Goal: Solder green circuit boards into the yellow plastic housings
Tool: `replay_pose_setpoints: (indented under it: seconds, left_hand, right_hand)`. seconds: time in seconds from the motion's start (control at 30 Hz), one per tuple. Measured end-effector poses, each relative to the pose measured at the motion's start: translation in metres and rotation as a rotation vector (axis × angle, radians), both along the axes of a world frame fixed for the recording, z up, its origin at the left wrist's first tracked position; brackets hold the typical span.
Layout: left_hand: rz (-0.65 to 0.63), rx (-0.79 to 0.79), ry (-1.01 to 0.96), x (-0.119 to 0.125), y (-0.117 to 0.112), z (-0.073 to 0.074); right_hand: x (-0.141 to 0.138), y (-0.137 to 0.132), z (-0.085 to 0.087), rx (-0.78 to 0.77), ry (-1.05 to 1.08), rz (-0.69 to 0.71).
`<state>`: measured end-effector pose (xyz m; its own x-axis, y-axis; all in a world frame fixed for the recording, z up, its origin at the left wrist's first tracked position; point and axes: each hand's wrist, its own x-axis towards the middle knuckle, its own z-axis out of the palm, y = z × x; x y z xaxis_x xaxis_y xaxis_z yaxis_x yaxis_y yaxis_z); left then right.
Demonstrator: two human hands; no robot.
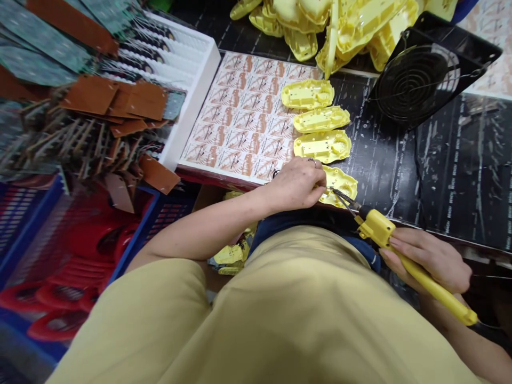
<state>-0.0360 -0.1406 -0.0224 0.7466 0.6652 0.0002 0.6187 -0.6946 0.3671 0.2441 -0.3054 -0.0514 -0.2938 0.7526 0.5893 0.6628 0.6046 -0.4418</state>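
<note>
My right hand (432,258) is wrapped round the yellow handle of a soldering iron (378,226). Its dark metal tip and a thin guide reach left to the nearest yellow plastic shell (344,184) at the table's front edge. Over the left end of that shell lies my left hand (300,181), fingers curled and pinched together; whatever is between them is hidden. A small black piece shows just behind this hand. Beyond it, several more yellow shells (323,146) lie in a column, hollow side up.
A heap of yellow shells (356,26) and a black fan (420,80) stand at the back. At left, a white foam tray (192,96) carries circuit boards and wired parts. Below it, blue crates (132,240) hold red plastic parts. Printed sheets (244,117) cover part of the black tabletop.
</note>
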Motion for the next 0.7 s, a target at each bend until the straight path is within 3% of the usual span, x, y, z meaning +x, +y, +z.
replay_pose_setpoints:
  seconds: [0.2,0.47,0.63,0.7]
  left_hand:
    - [0.009,-0.006,0.005,0.002,0.001,0.0]
    - [0.008,-0.01,0.049,0.004,0.003,0.003]
    - [0.002,-0.013,0.083,0.006,0.001,0.007]
    - [-0.007,0.035,0.095,0.004,-0.003,0.007]
  right_hand:
    - [0.01,-0.005,0.009,-0.078,-0.137,0.034]
    - [0.019,-0.003,0.005,-0.051,-0.031,-0.04]
    - [0.011,0.0,0.004,0.113,-0.02,-0.213]
    - [0.01,0.002,0.0,0.104,0.004,-0.204]
